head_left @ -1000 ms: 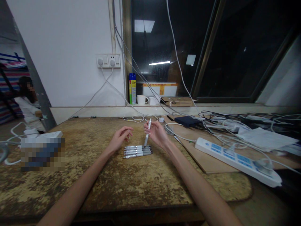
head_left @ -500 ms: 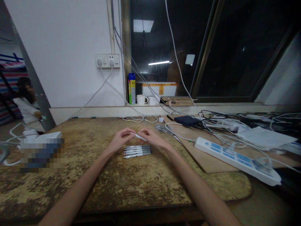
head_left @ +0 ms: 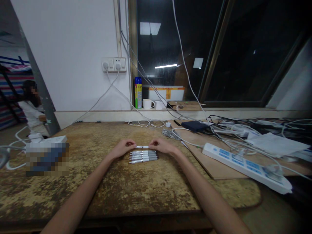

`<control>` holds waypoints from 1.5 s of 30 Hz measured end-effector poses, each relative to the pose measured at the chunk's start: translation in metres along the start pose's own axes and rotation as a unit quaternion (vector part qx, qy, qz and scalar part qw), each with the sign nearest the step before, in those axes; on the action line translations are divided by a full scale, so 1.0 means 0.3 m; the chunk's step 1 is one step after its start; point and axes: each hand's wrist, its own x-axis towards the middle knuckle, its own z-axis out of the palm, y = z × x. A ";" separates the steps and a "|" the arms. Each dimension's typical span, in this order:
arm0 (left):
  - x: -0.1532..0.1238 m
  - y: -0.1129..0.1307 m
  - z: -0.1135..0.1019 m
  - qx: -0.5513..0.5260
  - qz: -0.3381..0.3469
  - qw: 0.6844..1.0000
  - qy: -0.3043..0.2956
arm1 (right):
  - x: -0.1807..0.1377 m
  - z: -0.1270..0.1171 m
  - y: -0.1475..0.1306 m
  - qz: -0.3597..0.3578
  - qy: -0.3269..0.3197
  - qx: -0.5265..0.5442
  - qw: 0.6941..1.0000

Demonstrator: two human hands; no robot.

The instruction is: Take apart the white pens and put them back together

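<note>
A white pen (head_left: pixel 142 147) lies level between my two hands, just beyond a row of pens. My left hand (head_left: pixel 124 147) pinches its left end, and my right hand (head_left: pixel 160 145) pinches its right end. The fingertips cover both ends of it. On the worn table (head_left: pixel 136 191), several white and grey pens (head_left: pixel 143 157) lie side by side, nearer to me than the held one. Whether the held pen touches the table or the row, I cannot tell.
At right a white power strip (head_left: pixel 246 167) lies across a brown board (head_left: pixel 207 162), with tangled cables behind. A dark box (head_left: pixel 194 125) and a crumpled clear bag (head_left: pixel 169 133) lie beyond my right hand. A spray can (head_left: pixel 138 92) and mug (head_left: pixel 147 103) stand on the sill. A person sits far left.
Both hands have come down closer to the row of pens. The held pen has gone from tilted to level, with the hands farther apart along it. The view has shifted slightly.
</note>
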 end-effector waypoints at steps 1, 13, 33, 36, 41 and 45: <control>-0.001 -0.002 -0.002 0.003 -0.002 1.000 -0.011 | 0.001 0.002 0.005 0.003 -0.005 -0.001 1.000; -0.001 -0.018 -0.011 0.053 -0.031 0.997 -0.046 | 0.007 0.019 0.033 0.009 -0.007 -0.031 0.999; -0.033 -0.012 0.072 0.025 -0.065 0.982 0.174 | -0.028 0.094 0.051 0.043 0.256 -0.042 0.965; -0.065 -0.007 0.097 -0.011 -0.092 0.972 0.217 | -0.067 0.113 0.070 0.044 0.287 -0.025 0.957; -0.088 0.020 0.148 -0.069 -0.135 0.958 0.244 | -0.096 0.164 0.067 0.044 0.317 0.029 0.947; -0.074 0.052 0.203 -0.111 -0.164 0.947 0.254 | -0.079 0.209 0.038 0.055 0.329 0.089 0.939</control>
